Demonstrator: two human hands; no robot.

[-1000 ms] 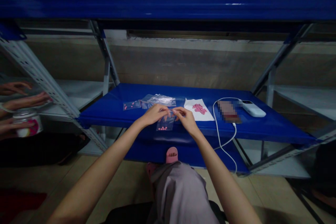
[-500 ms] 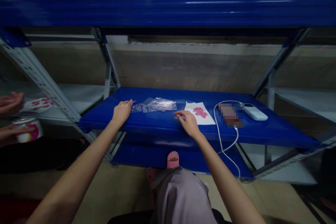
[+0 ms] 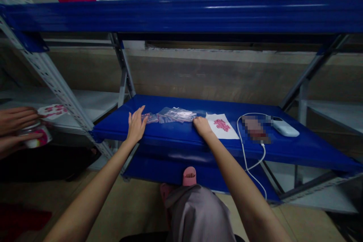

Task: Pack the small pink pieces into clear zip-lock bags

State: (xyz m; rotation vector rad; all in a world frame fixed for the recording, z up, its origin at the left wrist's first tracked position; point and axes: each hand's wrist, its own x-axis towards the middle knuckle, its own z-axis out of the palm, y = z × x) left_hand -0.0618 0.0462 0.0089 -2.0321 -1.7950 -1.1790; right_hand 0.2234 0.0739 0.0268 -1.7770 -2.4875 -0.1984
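On a blue metal shelf point(image 3: 167, 132), the left hand point(image 3: 136, 126) spreads its fingers beside clear plastic bags point(image 3: 177, 114); right hand point(image 3: 202, 125) curled, hold unclear.

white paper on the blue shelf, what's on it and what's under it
On it: a cluster of small pink pieces. The blue shelf shows around the white paper; anything directly beneath it is covered.

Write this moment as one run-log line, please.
left hand: open, at filled bags | right hand: curled, beside clear bags | pink pieces: on paper
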